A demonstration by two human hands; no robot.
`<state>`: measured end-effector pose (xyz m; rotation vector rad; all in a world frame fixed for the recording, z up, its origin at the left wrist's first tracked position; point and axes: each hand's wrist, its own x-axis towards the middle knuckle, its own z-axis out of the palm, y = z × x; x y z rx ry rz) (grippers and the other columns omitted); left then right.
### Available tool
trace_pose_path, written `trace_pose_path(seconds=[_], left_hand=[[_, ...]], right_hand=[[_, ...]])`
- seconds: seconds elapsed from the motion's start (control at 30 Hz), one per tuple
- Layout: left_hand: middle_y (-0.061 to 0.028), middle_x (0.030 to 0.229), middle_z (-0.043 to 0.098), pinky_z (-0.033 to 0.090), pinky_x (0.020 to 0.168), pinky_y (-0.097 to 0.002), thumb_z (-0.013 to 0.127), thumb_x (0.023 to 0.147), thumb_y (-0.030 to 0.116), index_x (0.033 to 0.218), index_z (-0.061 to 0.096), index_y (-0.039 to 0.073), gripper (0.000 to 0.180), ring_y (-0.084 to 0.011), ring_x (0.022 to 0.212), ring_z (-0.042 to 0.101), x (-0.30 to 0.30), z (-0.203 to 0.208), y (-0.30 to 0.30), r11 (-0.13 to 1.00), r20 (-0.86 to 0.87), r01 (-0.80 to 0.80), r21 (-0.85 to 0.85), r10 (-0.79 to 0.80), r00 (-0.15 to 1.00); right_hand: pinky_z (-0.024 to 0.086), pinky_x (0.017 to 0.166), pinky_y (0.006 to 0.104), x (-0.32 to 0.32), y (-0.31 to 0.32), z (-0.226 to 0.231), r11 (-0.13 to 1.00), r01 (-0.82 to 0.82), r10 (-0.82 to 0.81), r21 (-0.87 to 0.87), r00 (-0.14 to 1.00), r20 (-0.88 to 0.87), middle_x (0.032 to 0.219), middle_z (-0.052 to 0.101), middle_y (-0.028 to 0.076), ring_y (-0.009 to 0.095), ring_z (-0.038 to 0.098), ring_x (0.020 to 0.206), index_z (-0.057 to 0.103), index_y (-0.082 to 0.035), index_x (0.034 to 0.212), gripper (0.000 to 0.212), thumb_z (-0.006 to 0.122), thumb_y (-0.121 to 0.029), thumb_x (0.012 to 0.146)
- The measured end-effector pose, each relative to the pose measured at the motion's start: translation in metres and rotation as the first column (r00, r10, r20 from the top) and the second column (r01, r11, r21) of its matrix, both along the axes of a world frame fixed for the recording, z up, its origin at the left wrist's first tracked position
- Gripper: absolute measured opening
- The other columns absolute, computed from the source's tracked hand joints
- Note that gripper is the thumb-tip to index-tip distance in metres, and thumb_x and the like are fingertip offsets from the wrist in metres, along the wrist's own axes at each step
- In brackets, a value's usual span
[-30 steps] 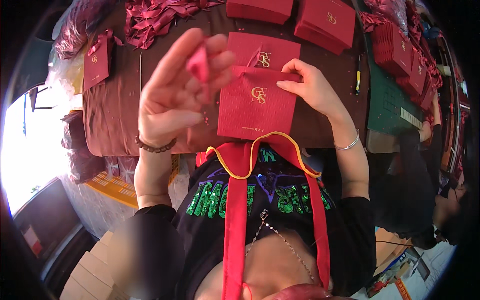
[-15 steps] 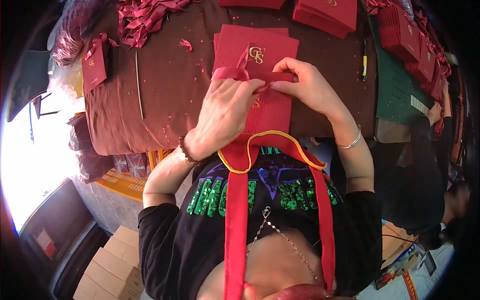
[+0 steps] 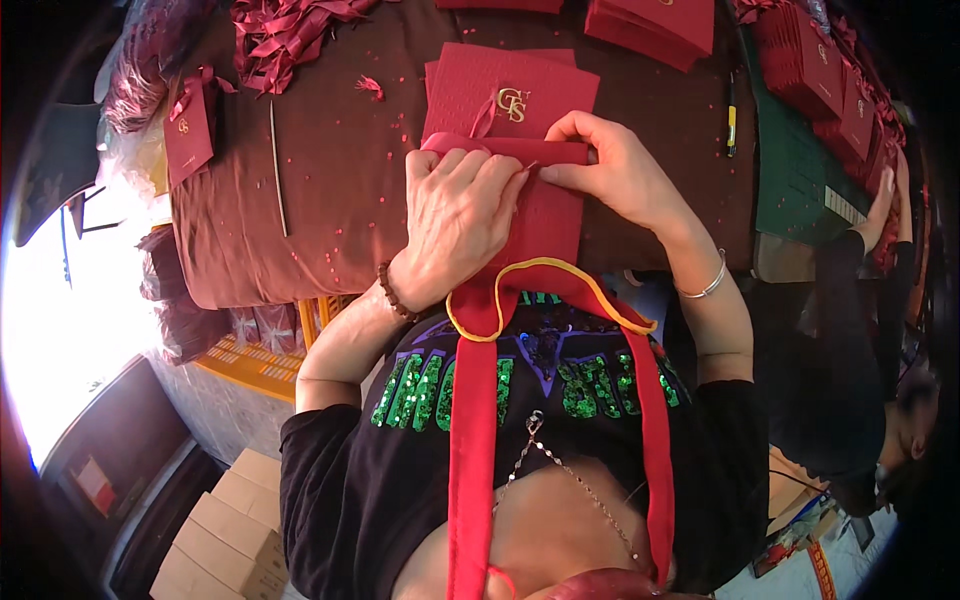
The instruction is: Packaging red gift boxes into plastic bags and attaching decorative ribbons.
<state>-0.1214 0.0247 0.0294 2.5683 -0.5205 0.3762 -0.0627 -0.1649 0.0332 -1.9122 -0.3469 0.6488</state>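
Observation:
A flat red paper bag (image 3: 545, 215) with gold lettering lies at the table's near edge, on top of other red bags (image 3: 512, 75). Its upper edge forms a raised band (image 3: 555, 152). My right hand (image 3: 620, 175) pinches the right end of that band between thumb and fingers. From the left, my left hand (image 3: 462, 205) rests over the bag with curled fingers. A thin red tip shows at its fingertips, seemingly the end of the glossy red ribbon (image 3: 452, 144) looped behind that hand. The fingers partly hide the ribbon.
Loose red ribbons (image 3: 285, 40) are heaped at the far left. Stacked red bags (image 3: 650, 30) sit at the far right. A metal rod (image 3: 277, 165) and a yellow-black pen (image 3: 731, 120) lie on the brown cloth (image 3: 340, 200). A co-worker's hand (image 3: 880, 210) is at the right.
My left hand has turned and shifted slightly, its fingers now curled more with the knuckles upward. My right hand stays at the band. The co-worker's hands have moved.

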Motion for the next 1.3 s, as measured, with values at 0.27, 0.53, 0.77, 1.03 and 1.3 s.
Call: trace_pose_path(seconds=[0.27,0.53,0.77,1.03,1.3], left_hand=[[-0.0035,0.07,0.058,0.033,0.066,-0.0344,0.061,0.082,0.012,0.08,0.057,0.009,0.006,-0.0213,0.066,0.055,0.005,-0.001,-0.003,0.999,0.01,0.037,0.013,-0.038,0.999],[-0.0044,0.068,0.057,0.032,0.065,-0.0349,0.06,0.081,0.012,0.077,0.054,0.009,0.008,-0.0219,0.064,0.054,0.01,0.006,-0.004,1.0,-0.065,0.012,0.023,-0.01,0.998],[-0.0033,0.063,0.05,0.032,0.065,-0.035,0.063,0.078,0.011,0.074,0.051,0.01,0.013,-0.0217,0.061,0.051,0.007,0.0,-0.01,0.997,0.161,-0.023,0.077,0.01,0.987],[-0.003,0.067,0.053,0.031,0.069,-0.0364,0.062,0.079,0.014,0.077,0.054,0.01,0.009,-0.0204,0.066,0.053,0.004,-0.006,-0.006,1.0,0.057,0.014,-0.015,-0.013,0.998],[-0.013,0.121,0.054,0.031,0.098,-0.0401,0.066,0.076,0.006,0.088,0.064,0.006,0.012,-0.0266,0.117,0.047,-0.004,0.012,0.037,0.942,0.061,-0.125,-0.313,0.151,0.987]], right_hand=[[0.046,0.067,0.0281,-0.002,0.0,-0.003,0.999,0.018,-0.016,0.044,0.999,-0.043,0.083,0.065,0.008,0.011,0.058,0.077,0.057,0.0,0.092,0.025,0.071,-0.011,0.074],[0.046,0.072,0.0292,-0.01,0.004,0.008,1.0,0.019,-0.019,0.001,0.99,0.141,0.086,0.064,0.011,0.015,0.059,0.08,0.056,0.001,0.095,0.028,0.071,-0.009,0.073],[0.045,0.061,0.0276,-0.011,0.002,-0.002,0.999,0.043,-0.041,-0.013,0.991,0.129,0.08,0.061,0.008,0.012,0.055,0.066,0.056,0.0,0.096,0.03,0.072,-0.012,0.073],[0.038,0.052,0.0252,-0.01,0.003,-0.004,0.996,0.062,-0.064,0.065,0.997,0.031,0.08,0.061,0.002,0.007,0.044,0.058,0.059,-0.001,0.098,0.028,0.07,-0.013,0.075],[0.04,0.051,0.0253,-0.006,-0.004,-0.009,0.996,0.036,-0.04,0.087,0.998,0.046,0.073,0.056,0.003,0.008,0.045,0.055,0.056,-0.006,0.106,0.029,0.065,-0.018,0.081]])
